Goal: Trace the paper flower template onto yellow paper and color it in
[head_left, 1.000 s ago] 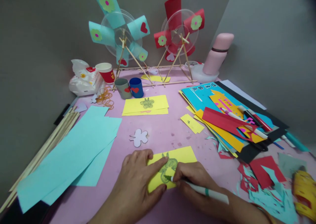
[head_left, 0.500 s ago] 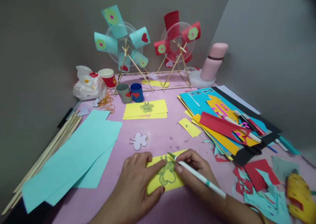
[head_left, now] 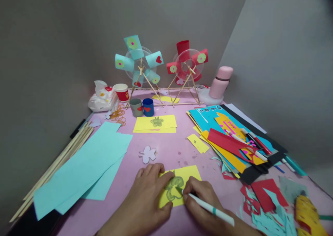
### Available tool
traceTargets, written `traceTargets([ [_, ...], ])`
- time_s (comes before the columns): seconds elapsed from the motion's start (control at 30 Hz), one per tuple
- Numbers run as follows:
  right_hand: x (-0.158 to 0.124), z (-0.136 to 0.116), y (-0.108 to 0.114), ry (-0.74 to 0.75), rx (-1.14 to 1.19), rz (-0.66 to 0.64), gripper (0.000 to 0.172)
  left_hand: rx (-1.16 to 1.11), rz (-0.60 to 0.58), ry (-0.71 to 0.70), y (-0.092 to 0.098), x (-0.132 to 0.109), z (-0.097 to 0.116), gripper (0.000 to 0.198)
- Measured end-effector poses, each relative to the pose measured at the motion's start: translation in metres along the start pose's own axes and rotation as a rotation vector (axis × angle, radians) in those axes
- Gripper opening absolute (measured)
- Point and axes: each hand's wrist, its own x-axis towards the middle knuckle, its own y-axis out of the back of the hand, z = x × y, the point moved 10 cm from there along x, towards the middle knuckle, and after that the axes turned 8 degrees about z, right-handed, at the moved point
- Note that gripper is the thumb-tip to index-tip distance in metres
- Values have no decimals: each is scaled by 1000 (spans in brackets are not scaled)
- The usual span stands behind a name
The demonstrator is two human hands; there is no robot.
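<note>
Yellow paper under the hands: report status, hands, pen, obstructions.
Left hand flat on yellow paper, pinning it. Right hand grips green-tipped pen, tip on the flower drawing. White flower cutout lies apart, beyond the fingers.

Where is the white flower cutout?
In the head view, the white flower cutout lies on the pink table, just beyond the left hand, right of the light-blue sheets.

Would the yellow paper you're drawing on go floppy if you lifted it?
Probably floppy and very light: the yellow paper is a thin flat sheet. It likely slides easily on the smooth pink table, perhaps why the left hand presses it flat.
</note>
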Motion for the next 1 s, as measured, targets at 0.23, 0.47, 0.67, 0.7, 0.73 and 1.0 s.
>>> traceTargets([
  [0.23,3,-4,-9,39,-68,-61,11,-21,19,-20,-6,-1,-8,56],
  [0.47,3,-4,-10,55,-131,-65,11,-18,39,-30,-5,-1,-8,55],
  [0.67,1,1,-6,29,-158,-11,12,-11,64,-57,-5,-2,-8,57],
  [0.7,1,2,-6,24,-163,-9,12,-10,68,-56,-5,-2,-8,57],
  [0.73,1,3,-6,17,-166,-12,12,-8,71,-57,-5,-2,-8,57],
  [1.0,2,3,-3,16,-170,-15,11,9,83,-77,-4,-2,-8,58],
])
